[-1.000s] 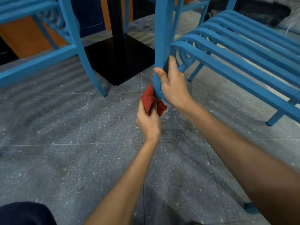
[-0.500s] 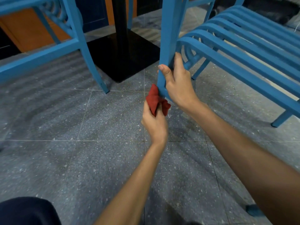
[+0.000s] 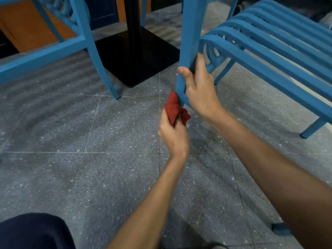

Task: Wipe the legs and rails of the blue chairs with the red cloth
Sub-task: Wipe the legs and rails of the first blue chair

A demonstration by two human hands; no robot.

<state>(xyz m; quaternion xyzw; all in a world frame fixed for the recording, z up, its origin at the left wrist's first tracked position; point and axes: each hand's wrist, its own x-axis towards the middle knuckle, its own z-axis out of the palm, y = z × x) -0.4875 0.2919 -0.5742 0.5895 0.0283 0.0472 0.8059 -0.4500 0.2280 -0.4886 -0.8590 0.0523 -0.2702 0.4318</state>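
wiping chair leg [image 3: 186, 42] near its foot. keep cloth [image 3: 175, 109] pressed flat to leg, wrap round it, stroke full length, don't skip inner face. right hand [image 3: 201, 90] steadies leg: thumb on front edge, fingers curled round behind, closed tight. left hand [image 3: 173, 133] below it, fingers bunched shut pinching cloth, cloth tip touching leg's lower end, just above floor [image 3: 89, 141]. second chair [image 3: 86, 42] left, well apart, looks not yet reached.

Chair [image 3: 188, 33] painted matt blue, smooth and hard, cloth [image 3: 173, 107] soft red woven fabric, crumpled, floor [image 3: 116, 141] speckled grey stone tile, dull sheen, table base [image 3: 136, 56] glossy black
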